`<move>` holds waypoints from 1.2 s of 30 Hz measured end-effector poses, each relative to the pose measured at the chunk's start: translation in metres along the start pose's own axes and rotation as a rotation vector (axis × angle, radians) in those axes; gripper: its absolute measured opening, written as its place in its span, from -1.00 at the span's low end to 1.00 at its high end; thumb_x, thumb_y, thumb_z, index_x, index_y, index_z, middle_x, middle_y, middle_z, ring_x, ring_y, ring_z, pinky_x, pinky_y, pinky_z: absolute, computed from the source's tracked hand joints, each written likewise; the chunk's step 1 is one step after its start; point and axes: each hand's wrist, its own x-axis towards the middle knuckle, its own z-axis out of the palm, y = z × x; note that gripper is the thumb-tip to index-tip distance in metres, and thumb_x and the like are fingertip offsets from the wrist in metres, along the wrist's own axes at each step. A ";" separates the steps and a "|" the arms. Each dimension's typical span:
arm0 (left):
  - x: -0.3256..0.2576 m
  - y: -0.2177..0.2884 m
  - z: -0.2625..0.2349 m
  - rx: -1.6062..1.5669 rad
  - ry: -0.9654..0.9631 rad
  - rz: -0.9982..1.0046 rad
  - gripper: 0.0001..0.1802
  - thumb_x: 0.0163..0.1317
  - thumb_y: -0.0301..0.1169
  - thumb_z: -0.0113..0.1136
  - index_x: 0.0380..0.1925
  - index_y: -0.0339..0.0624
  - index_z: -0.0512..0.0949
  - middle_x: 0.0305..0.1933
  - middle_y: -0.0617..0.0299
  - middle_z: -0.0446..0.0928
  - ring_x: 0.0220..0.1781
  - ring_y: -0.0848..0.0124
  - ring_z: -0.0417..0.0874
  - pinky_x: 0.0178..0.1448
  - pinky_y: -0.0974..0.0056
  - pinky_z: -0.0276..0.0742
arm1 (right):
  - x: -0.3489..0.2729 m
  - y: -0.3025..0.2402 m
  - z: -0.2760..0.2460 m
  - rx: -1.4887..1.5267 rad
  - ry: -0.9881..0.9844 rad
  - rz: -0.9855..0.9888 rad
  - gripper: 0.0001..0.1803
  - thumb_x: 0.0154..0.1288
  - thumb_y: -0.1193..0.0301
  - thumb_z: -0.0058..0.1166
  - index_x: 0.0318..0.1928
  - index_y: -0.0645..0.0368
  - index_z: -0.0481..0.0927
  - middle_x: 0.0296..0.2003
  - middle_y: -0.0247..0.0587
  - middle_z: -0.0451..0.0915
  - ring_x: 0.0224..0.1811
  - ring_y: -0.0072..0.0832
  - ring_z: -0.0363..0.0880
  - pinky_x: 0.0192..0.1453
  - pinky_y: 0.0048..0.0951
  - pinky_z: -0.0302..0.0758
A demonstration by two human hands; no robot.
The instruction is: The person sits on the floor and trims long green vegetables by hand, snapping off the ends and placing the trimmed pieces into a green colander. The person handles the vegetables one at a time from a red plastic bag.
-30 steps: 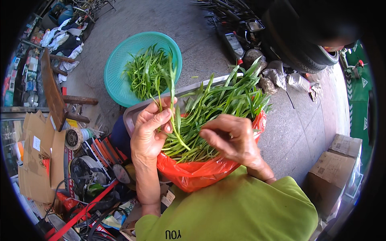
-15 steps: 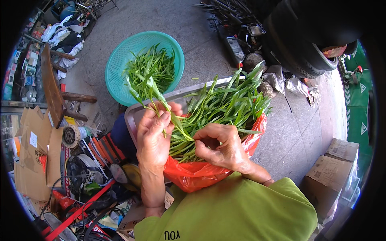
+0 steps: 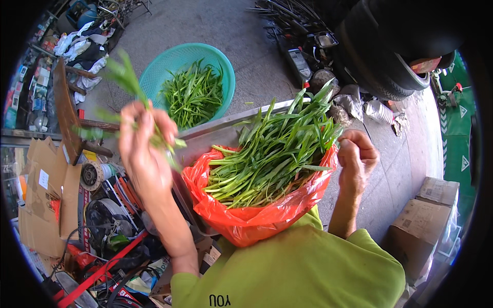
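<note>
My left hand [image 3: 144,141] is raised to the left of the red plastic bag [image 3: 251,224], its fingers closed round a few stems of water spinach [image 3: 127,77], whose leaves are smeared by motion. A large heap of water spinach [image 3: 272,154] fills the bag, which rests in a metal tray [image 3: 197,134]. Just right of the bag, my right hand [image 3: 358,156] hangs with its fingers curled together; anything inside them is hidden. Beyond the tray stands a green plastic colander [image 3: 154,70] with a smaller pile of leafy sprigs [image 3: 194,95] in it.
At left are a wooden stool [image 3: 68,115], a cardboard box [image 3: 43,195] and a clutter of cables and tools. Tyres [image 3: 372,56] and a dark bottle [image 3: 299,64] stand at the far right. Cartons [image 3: 418,226] sit at the near right.
My hands have moved apart from above the heap. The left swung left and up with the stems; the right went to the bag's right side. The long sprig no longer spans both hands.
</note>
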 end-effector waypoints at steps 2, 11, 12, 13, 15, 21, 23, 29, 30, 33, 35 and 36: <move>0.040 -0.024 -0.030 0.335 0.083 -0.106 -0.68 0.40 -0.35 0.09 0.06 -0.30 0.45 -0.13 0.04 0.61 -0.20 0.38 0.59 0.03 0.23 0.47 | -0.003 0.005 -0.027 -0.166 0.063 -0.056 -0.92 0.23 0.60 0.07 -0.35 0.32 0.63 -0.48 -0.45 0.55 -0.52 -0.80 0.34 -0.47 -0.70 0.21; 0.035 -0.047 -0.031 1.069 -0.172 -0.106 -0.74 0.14 -0.35 0.30 -0.20 -0.25 0.66 -0.15 0.01 0.65 -0.02 0.22 0.64 0.08 0.13 0.49 | -0.026 0.020 -0.072 -0.784 0.180 0.011 -0.93 0.10 0.54 0.19 -0.49 0.23 0.61 -0.69 -0.60 0.37 -0.63 -0.85 0.23 -0.54 -0.70 0.15; 0.021 -0.040 -0.018 0.998 -0.276 -0.152 -0.81 0.14 -0.37 0.29 -0.30 -0.24 0.69 -0.21 0.07 0.67 -0.05 0.24 0.65 0.05 0.12 0.50 | -0.027 0.021 -0.071 -0.829 0.169 0.007 -0.96 0.09 0.53 0.19 -0.47 0.22 0.63 -0.69 -0.59 0.35 -0.63 -0.84 0.23 -0.54 -0.70 0.15; 0.006 -0.040 -0.012 0.986 -0.406 -0.148 -0.84 0.12 -0.39 0.29 -0.32 -0.21 0.69 -0.27 0.15 0.67 -0.10 0.30 0.65 -0.01 0.17 0.45 | -0.027 0.017 -0.068 -0.855 0.146 0.024 -0.96 0.06 0.53 0.19 -0.43 0.22 0.65 -0.69 -0.57 0.34 -0.64 -0.81 0.22 -0.54 -0.68 0.15; -0.016 -0.040 -0.001 1.079 -0.668 -0.076 -0.86 0.08 -0.42 0.29 -0.35 -0.20 0.68 -0.35 0.19 0.64 -0.19 0.30 0.62 -0.11 0.20 0.37 | -0.025 0.021 -0.067 -0.773 0.131 0.018 -0.96 0.07 0.52 0.20 -0.44 0.23 0.65 -0.69 -0.55 0.36 -0.64 -0.81 0.23 -0.54 -0.67 0.16; -0.039 -0.032 0.010 1.316 -0.804 0.004 -0.74 -0.01 -0.45 0.30 -0.25 -0.23 0.62 -0.28 0.15 0.59 -0.16 0.15 0.54 -0.06 0.13 0.33 | -0.018 0.021 -0.046 -0.757 0.058 -0.103 -0.93 0.11 0.54 0.24 -0.46 0.29 0.63 -0.66 -0.39 0.48 -0.63 -0.75 0.36 -0.55 -0.60 0.29; -0.042 -0.030 0.009 1.348 -0.823 0.052 -0.72 -0.03 -0.46 0.31 -0.24 -0.23 0.61 -0.28 0.15 0.58 -0.16 0.15 0.53 -0.06 0.12 0.32 | -0.019 0.019 -0.034 -0.795 -0.010 -0.189 -0.93 0.12 0.56 0.25 -0.46 0.29 0.63 -0.64 -0.29 0.53 -0.65 -0.69 0.42 -0.54 -0.57 0.36; -0.036 -0.015 0.009 1.156 -0.811 -0.025 -0.79 0.03 -0.46 0.31 -0.29 -0.25 0.62 -0.28 0.16 0.51 -0.14 0.14 0.49 -0.01 0.11 0.34 | -0.022 0.012 0.004 -0.661 -0.182 -0.342 -0.95 0.13 0.59 0.25 -0.43 0.24 0.64 -0.64 -0.29 0.50 -0.69 -0.61 0.39 -0.61 -0.53 0.32; -0.035 -0.011 0.009 1.129 -0.788 -0.009 -0.80 0.03 -0.46 0.32 -0.30 -0.25 0.62 -0.29 0.16 0.51 -0.15 0.14 0.48 -0.02 0.11 0.34 | -0.022 0.011 0.010 -0.631 -0.211 -0.372 -0.96 0.13 0.58 0.26 -0.42 0.23 0.64 -0.64 -0.30 0.49 -0.69 -0.60 0.40 -0.61 -0.52 0.33; -0.037 -0.011 0.015 1.164 -0.683 0.105 -0.85 0.09 -0.50 0.28 -0.31 -0.25 0.61 -0.33 0.15 0.48 -0.18 0.14 0.47 -0.05 0.11 0.36 | -0.022 0.006 0.026 -0.647 -0.500 -0.419 -0.91 0.13 0.49 0.31 -0.38 0.20 0.64 -0.61 -0.25 0.47 -0.66 -0.42 0.47 -0.60 -0.39 0.39; -0.038 -0.015 0.011 1.271 -0.622 0.157 -0.89 0.13 -0.52 0.24 -0.31 -0.26 0.60 -0.34 0.13 0.47 -0.20 0.14 0.47 -0.06 0.11 0.38 | -0.024 0.010 0.040 -0.684 -0.678 -0.467 -0.85 0.13 0.41 0.33 -0.36 0.20 0.63 -0.58 -0.21 0.48 -0.62 -0.32 0.50 -0.58 -0.31 0.43; -0.039 -0.018 0.007 1.278 -0.620 0.145 -0.89 0.13 -0.53 0.24 -0.31 -0.26 0.60 -0.34 0.13 0.47 -0.20 0.14 0.47 -0.06 0.11 0.38 | -0.026 0.022 0.046 -0.672 -0.745 -0.479 -0.82 0.12 0.39 0.34 -0.35 0.21 0.64 -0.58 -0.21 0.47 -0.61 -0.28 0.50 -0.57 -0.28 0.43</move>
